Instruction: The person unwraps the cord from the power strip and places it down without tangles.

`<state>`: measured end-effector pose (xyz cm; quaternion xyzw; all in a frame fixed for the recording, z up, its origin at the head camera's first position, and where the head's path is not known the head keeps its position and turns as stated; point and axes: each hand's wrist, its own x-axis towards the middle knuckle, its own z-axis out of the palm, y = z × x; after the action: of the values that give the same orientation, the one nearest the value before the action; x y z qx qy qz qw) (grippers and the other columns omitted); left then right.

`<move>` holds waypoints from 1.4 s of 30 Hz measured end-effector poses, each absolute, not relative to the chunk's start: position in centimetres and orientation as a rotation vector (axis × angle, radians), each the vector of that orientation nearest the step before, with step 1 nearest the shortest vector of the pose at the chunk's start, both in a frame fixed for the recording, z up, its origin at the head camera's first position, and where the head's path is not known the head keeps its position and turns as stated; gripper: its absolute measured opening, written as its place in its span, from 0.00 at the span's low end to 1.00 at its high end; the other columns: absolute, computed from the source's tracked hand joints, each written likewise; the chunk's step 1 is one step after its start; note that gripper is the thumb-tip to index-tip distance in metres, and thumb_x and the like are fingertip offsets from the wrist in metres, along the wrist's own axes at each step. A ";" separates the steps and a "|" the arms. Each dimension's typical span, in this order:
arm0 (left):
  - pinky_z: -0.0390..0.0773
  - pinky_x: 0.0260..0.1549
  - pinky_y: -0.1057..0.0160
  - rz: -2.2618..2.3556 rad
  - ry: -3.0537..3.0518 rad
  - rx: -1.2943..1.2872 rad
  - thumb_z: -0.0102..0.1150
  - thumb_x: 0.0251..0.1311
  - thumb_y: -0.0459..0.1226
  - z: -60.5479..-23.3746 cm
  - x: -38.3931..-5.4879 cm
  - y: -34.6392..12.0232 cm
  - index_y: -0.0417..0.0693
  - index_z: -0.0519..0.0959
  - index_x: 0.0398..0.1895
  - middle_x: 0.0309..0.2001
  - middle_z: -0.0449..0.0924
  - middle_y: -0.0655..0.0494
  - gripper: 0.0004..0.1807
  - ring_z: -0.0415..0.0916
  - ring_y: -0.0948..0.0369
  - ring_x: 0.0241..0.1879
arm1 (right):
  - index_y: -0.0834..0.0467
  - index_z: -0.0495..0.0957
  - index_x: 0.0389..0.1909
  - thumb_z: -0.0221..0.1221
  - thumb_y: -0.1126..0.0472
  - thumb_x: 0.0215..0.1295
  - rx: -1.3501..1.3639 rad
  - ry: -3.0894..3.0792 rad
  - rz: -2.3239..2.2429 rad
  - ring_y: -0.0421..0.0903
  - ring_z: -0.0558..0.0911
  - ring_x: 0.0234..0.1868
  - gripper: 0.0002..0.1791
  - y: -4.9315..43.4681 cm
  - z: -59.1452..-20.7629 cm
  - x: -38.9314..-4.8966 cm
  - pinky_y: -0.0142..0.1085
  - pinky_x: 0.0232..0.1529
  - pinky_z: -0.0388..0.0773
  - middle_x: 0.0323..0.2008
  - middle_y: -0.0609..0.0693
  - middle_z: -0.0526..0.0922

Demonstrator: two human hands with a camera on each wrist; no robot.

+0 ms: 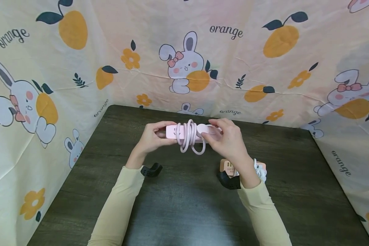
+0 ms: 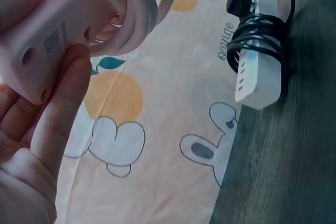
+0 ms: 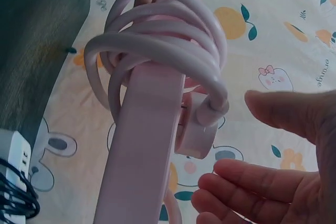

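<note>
A pink power strip [image 1: 171,132] is held up over the far part of the table, its pale pink cord [image 1: 189,136] looped round its middle. My left hand [image 1: 152,137] grips the left end between thumb and fingers; the left wrist view shows screw holes and a small printed code on that end. The round plug [image 3: 198,127] sits at the strip's socket face, with pins showing in the gap. Close to this plug, my right hand [image 3: 273,171] has thumb and fingers spread, apart from the strip in the right wrist view.
On the dark table [image 1: 178,205], a white power strip [image 2: 260,77] wrapped in black cord lies near the far edge. Partly hidden by my right forearm are a tan block [image 1: 227,166] and a white coiled cord [image 1: 260,171]. A printed cloth [image 1: 126,34] hangs around the table.
</note>
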<state>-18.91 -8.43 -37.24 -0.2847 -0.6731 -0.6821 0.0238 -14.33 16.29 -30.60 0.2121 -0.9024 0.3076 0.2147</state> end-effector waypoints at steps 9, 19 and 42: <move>0.81 0.36 0.61 -2.131 -2.066 -0.904 0.67 0.38 0.16 -37.0 -19.3 -7.1 0.22 0.75 0.47 0.45 0.77 0.31 0.26 0.80 0.61 0.37 | 0.67 0.79 0.45 0.71 0.56 0.49 0.558 -2.635 0.788 0.51 0.77 0.34 0.25 17.0 -29.7 -14.3 0.42 0.33 0.77 0.36 0.58 0.80; 0.81 0.34 0.61 -2.140 -2.033 -0.934 0.67 0.37 0.16 -36.8 -19.4 -5.9 0.22 0.75 0.46 0.44 0.77 0.31 0.26 0.80 0.61 0.37 | 0.69 0.78 0.46 0.68 0.57 0.51 0.544 -2.790 0.684 0.51 0.76 0.32 0.25 17.1 -28.9 -14.7 0.41 0.31 0.76 0.33 0.58 0.78; 0.81 0.37 0.58 -2.195 -2.053 -0.947 0.67 0.38 0.17 -36.5 -18.9 -4.4 0.23 0.76 0.46 0.44 0.78 0.31 0.25 0.80 0.61 0.37 | 0.67 0.79 0.39 0.66 0.61 0.51 0.368 -2.989 0.750 0.52 0.75 0.34 0.16 17.3 -28.3 -14.9 0.42 0.32 0.76 0.35 0.59 0.79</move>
<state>-18.91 -4.40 -36.54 -0.3006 -0.6515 -0.6966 -0.0046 -14.90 17.26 -28.34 0.1185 -0.9629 0.2415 0.0192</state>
